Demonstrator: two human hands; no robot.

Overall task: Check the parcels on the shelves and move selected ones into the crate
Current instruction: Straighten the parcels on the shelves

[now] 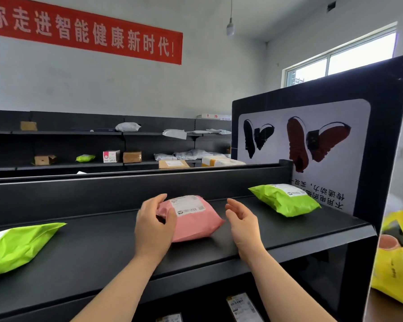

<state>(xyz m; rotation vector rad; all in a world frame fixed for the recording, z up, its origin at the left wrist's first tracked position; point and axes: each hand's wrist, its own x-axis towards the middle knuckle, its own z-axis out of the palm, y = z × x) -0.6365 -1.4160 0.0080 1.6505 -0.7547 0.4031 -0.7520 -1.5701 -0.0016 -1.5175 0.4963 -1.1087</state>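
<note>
The pink parcel (pixel 196 219) lies flat on the shelf (pixel 98 242), label (pixel 188 205) up for reading. The left hand (pixel 154 225) curls fingers and thumb round its left end. The right hand (pixel 242 220) hovers relaxed, holding nothing, just off its right end, likely ready to lift.

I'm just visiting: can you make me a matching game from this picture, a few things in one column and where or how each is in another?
1 pink parcel
2 right hand
3 yellow bag
4 shoe poster

a on the end panel
b open, touching nothing
c middle of the shelf, left hand gripping it
d beyond the end panel, far right

Pairs: 1-c, 2-b, 3-d, 4-a
</note>
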